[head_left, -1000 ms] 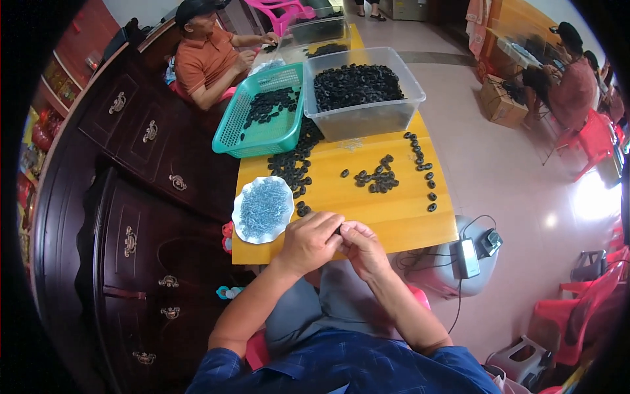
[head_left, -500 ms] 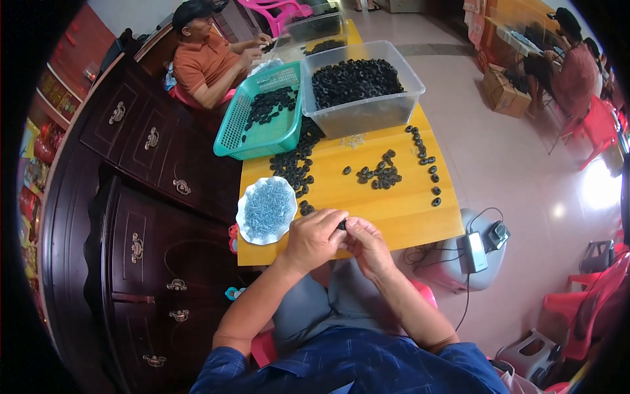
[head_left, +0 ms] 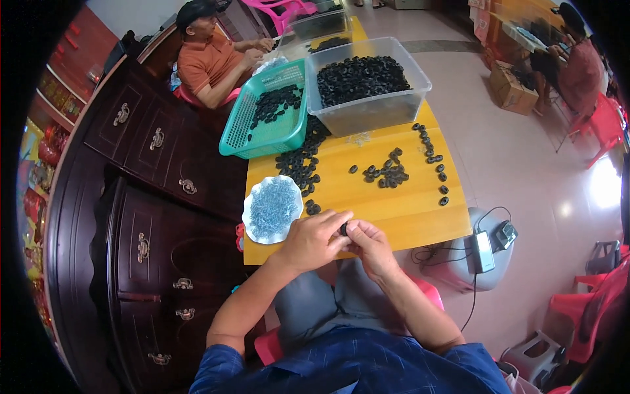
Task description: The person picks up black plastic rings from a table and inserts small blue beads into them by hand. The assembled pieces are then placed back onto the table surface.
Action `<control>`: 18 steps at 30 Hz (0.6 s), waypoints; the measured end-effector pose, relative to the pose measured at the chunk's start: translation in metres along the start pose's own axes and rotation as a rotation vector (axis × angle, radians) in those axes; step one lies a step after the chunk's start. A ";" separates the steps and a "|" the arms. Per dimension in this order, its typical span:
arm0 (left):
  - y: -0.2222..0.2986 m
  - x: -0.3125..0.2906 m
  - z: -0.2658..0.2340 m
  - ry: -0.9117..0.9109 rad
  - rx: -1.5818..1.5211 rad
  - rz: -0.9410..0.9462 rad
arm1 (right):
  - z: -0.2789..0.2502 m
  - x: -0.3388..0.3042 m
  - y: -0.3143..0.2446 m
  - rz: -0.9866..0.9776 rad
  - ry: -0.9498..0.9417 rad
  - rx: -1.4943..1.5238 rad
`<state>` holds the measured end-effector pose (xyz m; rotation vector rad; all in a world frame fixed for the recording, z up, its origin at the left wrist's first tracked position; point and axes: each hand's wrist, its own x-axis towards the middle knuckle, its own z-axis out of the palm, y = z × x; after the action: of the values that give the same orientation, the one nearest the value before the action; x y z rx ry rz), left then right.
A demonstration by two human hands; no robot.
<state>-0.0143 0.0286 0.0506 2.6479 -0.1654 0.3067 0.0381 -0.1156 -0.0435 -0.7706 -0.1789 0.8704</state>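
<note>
Over the near edge of the yellow table (head_left: 420, 230), my left hand (head_left: 315, 240) and my right hand (head_left: 369, 244) meet fingertip to fingertip. Pinched between them is a small black oval ring-like part (head_left: 343, 228), mostly covered by the fingers. Just left of my left hand stands a white scalloped dish (head_left: 247, 220) of small clear-blue pieces (head_left: 272, 209). Beyond my hands lies a loose cluster of black oval parts (head_left: 387, 175), and a line of the same parts (head_left: 441, 172) runs along the right side.
A teal basket (head_left: 231, 141) and a clear plastic bin (head_left: 367, 121), both holding black parts, stand farther back. A person in orange (head_left: 203, 69) works at the far left. Dark wooden drawers (head_left: 147, 217) border the left side. A grey stool with a device and cables (head_left: 484, 253) stands right.
The view has shifted slightly, so the table and its contents appear a little farther right. Both hands keep the black part pinched between them, with only small finger movement.
</note>
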 end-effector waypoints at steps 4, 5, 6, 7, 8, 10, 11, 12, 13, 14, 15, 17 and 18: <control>-0.010 -0.002 -0.012 -0.027 -0.058 0.011 | -0.005 0.003 0.004 0.094 -0.129 0.042; -0.014 0.000 -0.016 -0.034 -0.089 -0.026 | 0.001 0.001 0.001 0.120 -0.099 0.031; -0.019 0.005 -0.022 -0.047 -0.114 -0.093 | 0.005 0.000 -0.002 0.145 -0.069 0.019; -0.030 0.009 -0.024 -0.067 -0.116 -0.153 | 0.006 -0.001 -0.002 0.145 -0.073 0.020; -0.046 0.015 -0.024 -0.083 -0.118 -0.212 | 0.006 -0.003 -0.003 0.145 -0.069 -0.035; -0.088 0.027 -0.032 -0.135 -0.008 -0.259 | 0.007 -0.005 -0.002 0.144 -0.080 -0.093; -0.107 0.040 -0.041 -0.198 0.037 -0.364 | 0.005 -0.005 -0.001 0.142 -0.087 -0.106; -0.133 0.049 -0.051 -0.161 0.086 -0.381 | 0.005 -0.004 0.000 0.141 -0.098 -0.118; -0.148 0.065 -0.066 -0.124 0.168 -0.405 | 0.003 -0.003 0.000 0.139 -0.094 -0.120; -0.172 0.069 -0.082 0.010 0.220 -0.484 | 0.005 -0.002 0.000 0.142 -0.109 -0.118; -0.165 0.089 -0.096 0.059 0.202 -0.539 | 0.000 -0.003 -0.002 0.137 -0.087 -0.115; -0.191 0.086 -0.114 0.285 0.150 -0.413 | 0.005 -0.003 -0.006 0.141 -0.085 -0.117; -0.191 0.088 -0.114 0.342 0.087 -0.380 | 0.005 -0.003 -0.008 0.143 -0.064 -0.119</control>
<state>0.0816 0.2445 0.0876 2.5908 0.4634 0.6366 0.0391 -0.1179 -0.0339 -0.8745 -0.2363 1.0278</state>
